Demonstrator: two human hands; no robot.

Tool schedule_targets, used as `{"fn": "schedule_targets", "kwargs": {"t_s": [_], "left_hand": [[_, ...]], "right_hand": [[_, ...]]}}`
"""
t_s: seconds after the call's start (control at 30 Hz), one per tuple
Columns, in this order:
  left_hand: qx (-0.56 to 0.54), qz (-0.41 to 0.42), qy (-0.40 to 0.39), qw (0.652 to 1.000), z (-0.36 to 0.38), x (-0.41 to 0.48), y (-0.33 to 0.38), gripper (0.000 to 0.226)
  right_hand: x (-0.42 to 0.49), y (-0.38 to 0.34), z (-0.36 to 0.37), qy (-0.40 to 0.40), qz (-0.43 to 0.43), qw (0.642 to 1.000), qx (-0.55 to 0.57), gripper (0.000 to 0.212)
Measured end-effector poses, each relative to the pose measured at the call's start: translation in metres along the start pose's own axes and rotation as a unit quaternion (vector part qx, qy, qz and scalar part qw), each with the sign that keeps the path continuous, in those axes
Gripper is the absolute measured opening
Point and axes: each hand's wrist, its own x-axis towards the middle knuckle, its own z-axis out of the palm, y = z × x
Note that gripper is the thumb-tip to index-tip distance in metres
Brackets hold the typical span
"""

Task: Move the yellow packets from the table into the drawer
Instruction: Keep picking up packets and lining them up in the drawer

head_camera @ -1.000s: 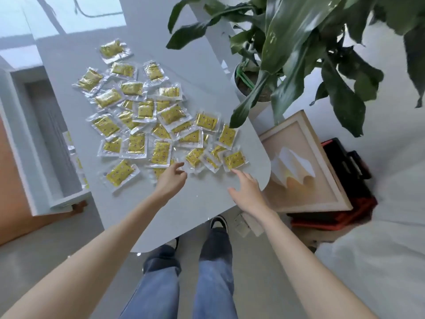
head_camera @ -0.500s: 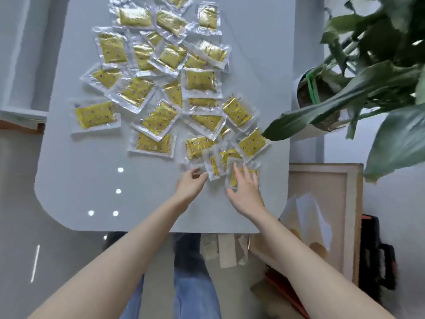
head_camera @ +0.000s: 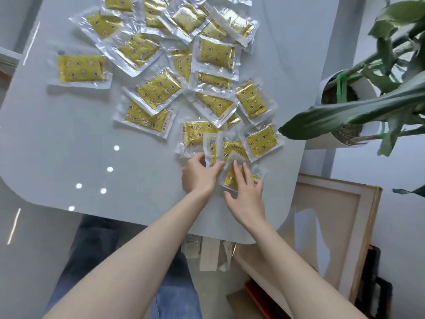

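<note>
Several yellow packets (head_camera: pixel 158 88) in clear wrappers lie overlapping on the pale grey table (head_camera: pixel 69 146), spread from its middle to its far edge. My left hand (head_camera: pixel 199 174) pinches the near edge of a packet (head_camera: pixel 210 149) at the front of the pile. Beside it, my right hand (head_camera: pixel 247 192) presses its straight fingers onto another packet (head_camera: pixel 230 179), whose far corner tilts up. Only a white corner of the drawer (head_camera: pixel 8 58) shows at the far left edge.
A potted plant (head_camera: pixel 368 88) stands off the table's right side, one long leaf (head_camera: pixel 345 111) reaching over the table's edge. On the floor, a framed picture (head_camera: pixel 333 226) leans by the table's near right corner, with a black and red case (head_camera: pixel 372 288) behind it.
The view has swung closer and over the table. Both hands have come together at the front of the pile; the left now pinches a packet, and the right has slid its packet slightly nearer.
</note>
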Motion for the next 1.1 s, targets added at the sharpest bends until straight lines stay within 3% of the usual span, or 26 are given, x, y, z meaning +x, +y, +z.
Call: {"fn": "schedule_targets", "kwargs": {"t_s": [0.1,0.23,0.43,0.53,0.8,0.97,1.1], "left_hand": [[0.003,-0.012,0.036,0.999,0.003,0.002,0.006,0.031],[-0.018,0.0,0.016,1.0,0.001,0.007,0.007,0.026],[-0.029,0.046,0.006,0.998,-0.014,-0.001,0.009,0.036],[-0.048,0.085,0.008,0.995,-0.03,-0.007,0.012,0.02],[-0.153,0.113,-0.04,0.981,-0.061,0.002,0.01,0.012],[-0.2,0.143,-0.094,0.965,-0.074,-0.002,0.02,0.012],[-0.185,0.15,-0.084,0.968,-0.09,-0.008,0.022,0.019]], "right_hand": [[-0.003,0.002,-0.003,-0.003,-0.018,1.0,-0.001,0.076],[-0.004,0.002,-0.009,0.014,-0.034,0.999,0.021,0.069],[0.005,0.002,-0.01,0.051,0.007,0.998,0.022,0.089],[0.01,0.002,-0.007,0.045,0.017,0.999,-0.013,0.09],[0.013,-0.003,-0.002,0.07,0.043,0.995,-0.049,0.058],[0.01,-0.01,-0.006,0.03,0.059,0.997,-0.025,0.054],[0.0,-0.016,-0.012,-0.006,0.075,0.997,0.005,0.037]]}}
